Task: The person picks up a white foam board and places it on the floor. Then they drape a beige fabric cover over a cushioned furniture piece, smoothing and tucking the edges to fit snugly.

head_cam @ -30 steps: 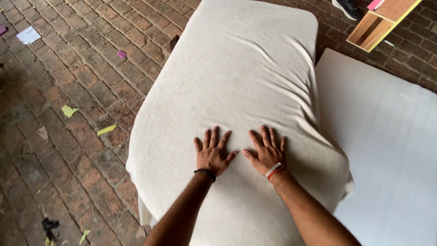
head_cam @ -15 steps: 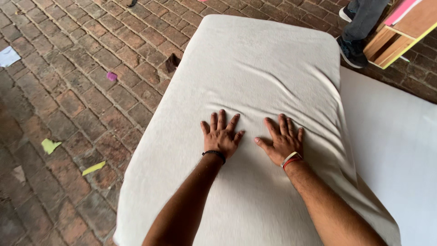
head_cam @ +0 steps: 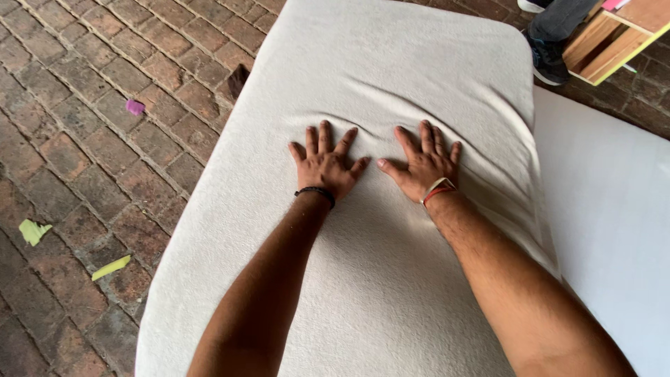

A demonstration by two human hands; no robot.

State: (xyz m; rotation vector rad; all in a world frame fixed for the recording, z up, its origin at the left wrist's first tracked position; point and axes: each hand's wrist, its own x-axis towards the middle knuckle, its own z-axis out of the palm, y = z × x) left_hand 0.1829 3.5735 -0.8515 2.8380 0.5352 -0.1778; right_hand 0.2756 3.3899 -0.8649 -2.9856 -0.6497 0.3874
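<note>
No package, label, sign or screen shows anywhere in the view.

Cream fabric-covered mattress (head_cam: 391,84), flat, wrinkled, on brick floor (head_cam: 84,139)
</note>
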